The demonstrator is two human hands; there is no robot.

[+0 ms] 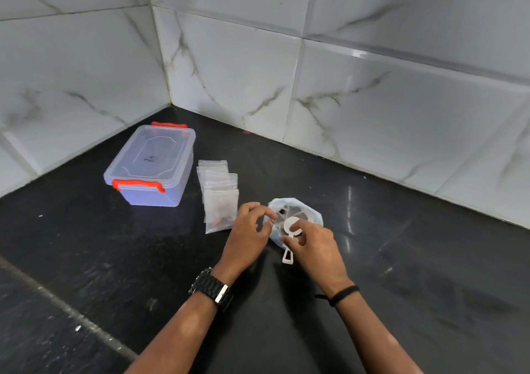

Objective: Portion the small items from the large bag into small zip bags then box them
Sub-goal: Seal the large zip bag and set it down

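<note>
Portioning is in hand: the big bag (295,219), right of the zip bags (219,196), is pinched open at its rim by the left hand (252,230). A white scoop (291,236) is gripped by the right hand (314,247). Next, items should be scooped into a zip bag; the box (152,167), far left, is closed.

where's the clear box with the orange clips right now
In the head view, the clear box sits lid-on at the left of the dark counter, near the tiled corner, just left of the stack of small zip bags.
</note>
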